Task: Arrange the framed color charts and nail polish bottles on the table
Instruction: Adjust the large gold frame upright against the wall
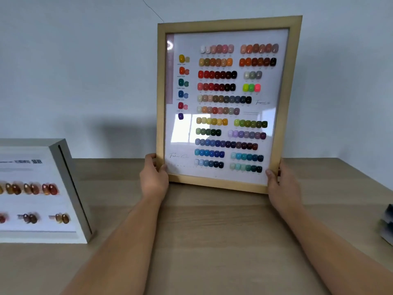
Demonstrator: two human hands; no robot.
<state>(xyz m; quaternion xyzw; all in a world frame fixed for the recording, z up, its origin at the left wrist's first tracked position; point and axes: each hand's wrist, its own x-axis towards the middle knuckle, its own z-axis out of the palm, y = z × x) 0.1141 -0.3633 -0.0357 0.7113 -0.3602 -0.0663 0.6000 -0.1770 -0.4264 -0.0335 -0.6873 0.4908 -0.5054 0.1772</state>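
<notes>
A wooden-framed color chart (225, 105) with rows of many-colored nail swatches stands nearly upright, tilted slightly, over the middle of the wooden table (212, 241). My left hand (154, 177) grips its lower left corner, thumb on the glass. Its lower right corner is held by my right hand (282, 184). I cannot tell whether the frame's bottom edge touches the tabletop. A second chart in a white frame (63, 188) rests at the left, showing brown and amber swatches. No nail polish bottles are clearly visible.
A pale wall (85, 71) rises right behind the table. At the right edge a blurred dark and grey object (388, 224) sits on the tabletop. Bare wood lies between my forearms and the white frame.
</notes>
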